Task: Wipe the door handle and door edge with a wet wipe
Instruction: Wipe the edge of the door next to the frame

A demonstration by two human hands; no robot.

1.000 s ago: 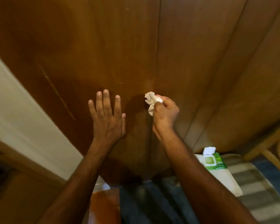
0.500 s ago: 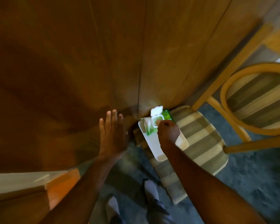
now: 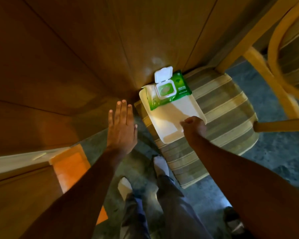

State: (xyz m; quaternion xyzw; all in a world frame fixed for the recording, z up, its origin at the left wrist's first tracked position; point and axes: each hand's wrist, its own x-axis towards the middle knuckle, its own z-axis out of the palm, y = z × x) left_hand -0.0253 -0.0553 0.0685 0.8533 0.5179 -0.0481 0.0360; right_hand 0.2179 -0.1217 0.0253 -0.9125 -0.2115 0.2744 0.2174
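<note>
The brown wooden door fills the upper left; its handle is out of view. My left hand is flat with fingers straight and together, near the door's bottom edge. A green wet-wipe pack with its white lid flipped up lies on the far end of a white tray. My right hand is curled into a fist over the tray's near right edge. No wipe shows in it.
The tray rests on a striped chair cushion pushed against the door. A second wooden chair stands at the right. My feet in white socks stand on dark floor beside the cushion. An orange-lit doorframe is at the left.
The view has swung down from the door panel to the floor. My right hand left the door, where it held a crumpled wipe, went to the pack, then drew back over the tray.
</note>
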